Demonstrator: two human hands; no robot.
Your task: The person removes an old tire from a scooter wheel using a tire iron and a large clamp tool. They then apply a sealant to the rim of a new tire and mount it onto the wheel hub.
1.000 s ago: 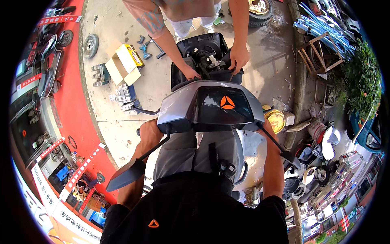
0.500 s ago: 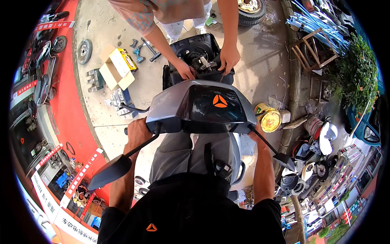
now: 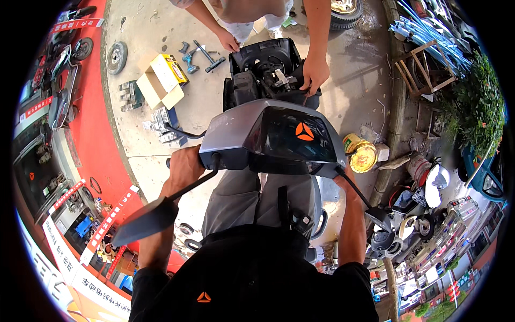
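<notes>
A grey and black scooter handlebar cover with a dark glossy display panel is in front of me. My left hand is wrapped round the handlebar's left end, the grip mostly hidden beneath it. At the right end my right hand is closed round the other side, largely hidden by the cover and mirror stem. Black mirrors, the left mirror and the right mirror, stick out towards me. Beyond the cover lies the scooter's opened black front shell, inner parts exposed.
A co-worker opposite has one hand at the opened front and another hand by the shell's far-left edge. An open carton, a blue cordless drill and a loose wheel lie left. A yellow bucket stands right.
The co-worker's hand on the picture's left has moved from just beyond the cover to the shell's far-left edge. The whole view has shifted slightly. My hands stay at the handlebar.
</notes>
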